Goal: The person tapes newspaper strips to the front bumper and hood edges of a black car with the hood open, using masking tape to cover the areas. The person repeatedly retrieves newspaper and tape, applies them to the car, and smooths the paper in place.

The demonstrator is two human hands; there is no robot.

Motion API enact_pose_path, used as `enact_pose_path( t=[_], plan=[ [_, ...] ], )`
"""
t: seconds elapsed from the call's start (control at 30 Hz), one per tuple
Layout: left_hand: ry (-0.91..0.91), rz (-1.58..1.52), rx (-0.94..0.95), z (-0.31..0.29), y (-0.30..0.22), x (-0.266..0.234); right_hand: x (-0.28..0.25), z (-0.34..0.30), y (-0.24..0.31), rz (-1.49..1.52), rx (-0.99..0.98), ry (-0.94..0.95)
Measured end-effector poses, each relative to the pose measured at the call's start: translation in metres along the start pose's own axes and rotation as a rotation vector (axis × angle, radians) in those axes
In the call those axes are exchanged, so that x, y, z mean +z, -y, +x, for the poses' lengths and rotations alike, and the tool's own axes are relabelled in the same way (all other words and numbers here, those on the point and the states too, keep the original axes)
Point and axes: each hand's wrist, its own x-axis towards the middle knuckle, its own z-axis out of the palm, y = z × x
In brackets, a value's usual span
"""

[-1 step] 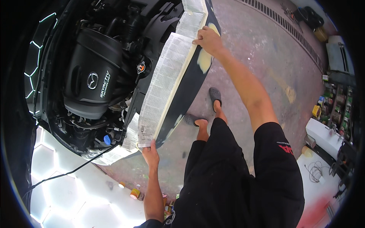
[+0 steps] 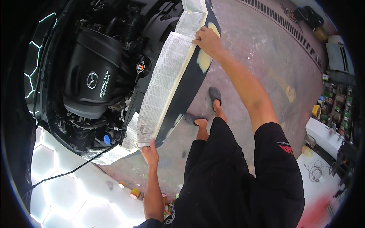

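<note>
A long newspaper sheet (image 2: 162, 85) with a strip of masking tape down its right edge lies along the upper edge of a dark bumper (image 2: 186, 95). At its near end, my left hand (image 2: 151, 155) pinches the corner, the thumb on top and the other fingers partly hidden beneath. Curled at the far end of the taped edge, my right hand (image 2: 208, 41) grips the sheet, its fingertips partly hidden. Pale filler patches (image 2: 203, 61) show on the bumper near my right hand. More masking paper (image 2: 188, 23) covers the edge beyond the sheet.
An open engine bay with a black engine cover (image 2: 91, 76) lies to the left. A thin black rod (image 2: 72, 171) crosses the lower left. My clogs (image 2: 215, 97) are on the floor beside the bumper. Cans and boxes (image 2: 336, 102) line the right side, near a floor grate (image 2: 292, 36).
The newspaper sheet and both hands have shifted very slightly to the left. Both hands keep their hold on it.
</note>
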Motion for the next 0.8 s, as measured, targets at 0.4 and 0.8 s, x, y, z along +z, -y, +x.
enact_pose_path(
  t=[0.4,0.8],
  plan=[
    [0.025,0.045,0.006,0.026,0.016,0.002,0.019,-0.078,0.058,-0.209,-0.079,-0.049],
    [-0.007,0.194,-0.002,0.045,0.011,-0.002,0.055,-0.138,0.098,-0.086,-0.221,-0.169]
  ],
)
